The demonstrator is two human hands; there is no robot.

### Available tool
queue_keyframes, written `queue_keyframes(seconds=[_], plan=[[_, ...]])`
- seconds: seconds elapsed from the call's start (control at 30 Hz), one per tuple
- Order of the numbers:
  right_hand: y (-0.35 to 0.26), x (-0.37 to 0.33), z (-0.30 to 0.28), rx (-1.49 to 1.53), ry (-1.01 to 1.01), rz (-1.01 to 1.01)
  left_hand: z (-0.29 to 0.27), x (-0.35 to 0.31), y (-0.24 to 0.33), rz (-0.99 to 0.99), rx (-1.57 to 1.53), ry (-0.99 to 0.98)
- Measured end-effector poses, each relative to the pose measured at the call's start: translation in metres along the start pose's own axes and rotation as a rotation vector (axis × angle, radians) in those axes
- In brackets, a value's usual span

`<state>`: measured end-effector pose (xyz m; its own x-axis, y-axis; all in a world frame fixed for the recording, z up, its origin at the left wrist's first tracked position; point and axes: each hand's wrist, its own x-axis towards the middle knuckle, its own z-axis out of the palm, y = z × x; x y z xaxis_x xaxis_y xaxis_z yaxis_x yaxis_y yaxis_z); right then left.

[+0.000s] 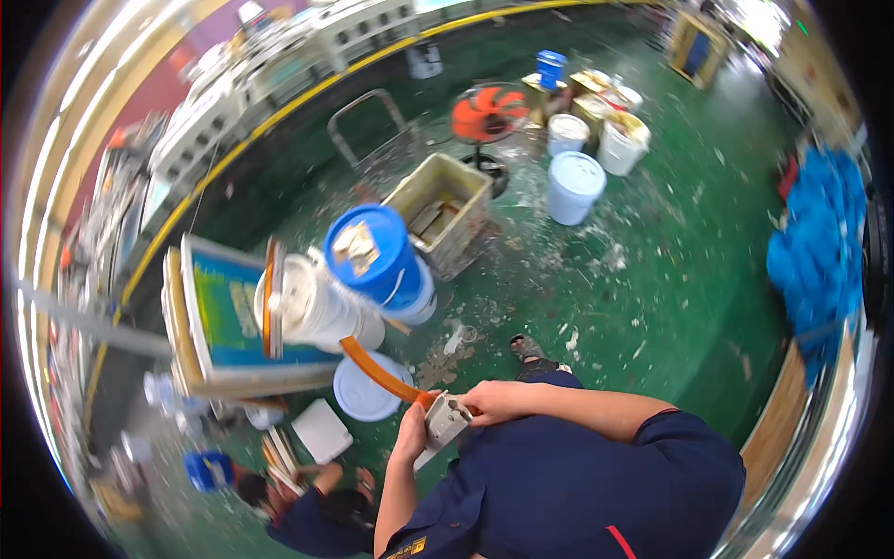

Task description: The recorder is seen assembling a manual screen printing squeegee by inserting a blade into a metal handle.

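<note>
My left hand point(412, 434) is closed at the near end of a bent orange strip point(377, 372), which looks like squeegee rubber. Against its fingers is a light grey block with dark holes point(448, 419), tilted in front of my body. My right hand point(495, 402) is closed at the upper right of that block. The fingertips of this hand are partly hidden, so I cannot make out whether it grips the block or something small on it. The free end of the strip reaches up and left, over a white round lid point(371, 388).
To the left are framed screens point(219, 307), white buckets point(307, 303) and a blue bucket point(368, 244). A grey bin point(438, 210) and an orange fan point(487, 114) stand ahead. Another person point(321, 522) crouches at lower left. Blue sheeting point(819, 252) hangs at right.
</note>
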<state>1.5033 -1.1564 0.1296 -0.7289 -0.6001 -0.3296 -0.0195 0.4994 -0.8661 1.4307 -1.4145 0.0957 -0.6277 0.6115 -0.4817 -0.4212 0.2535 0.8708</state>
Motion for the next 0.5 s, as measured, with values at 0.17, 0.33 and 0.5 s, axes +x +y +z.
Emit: queue_keyframes(seconds=[0.17,0.33,0.5], plan=[[0.06,-0.132,-0.059,-0.35,0.464,0.086,0.127,0.111,0.044,0.097,0.107,-0.194],[0.167,-0.236,-0.124,-0.384,0.565,-0.032,0.261,0.19,0.074,-0.087,-0.105,-0.16],[0.254,-0.332,-0.192,-0.417,0.5,0.146,0.365,0.274,0.109,0.131,0.188,-0.097]])
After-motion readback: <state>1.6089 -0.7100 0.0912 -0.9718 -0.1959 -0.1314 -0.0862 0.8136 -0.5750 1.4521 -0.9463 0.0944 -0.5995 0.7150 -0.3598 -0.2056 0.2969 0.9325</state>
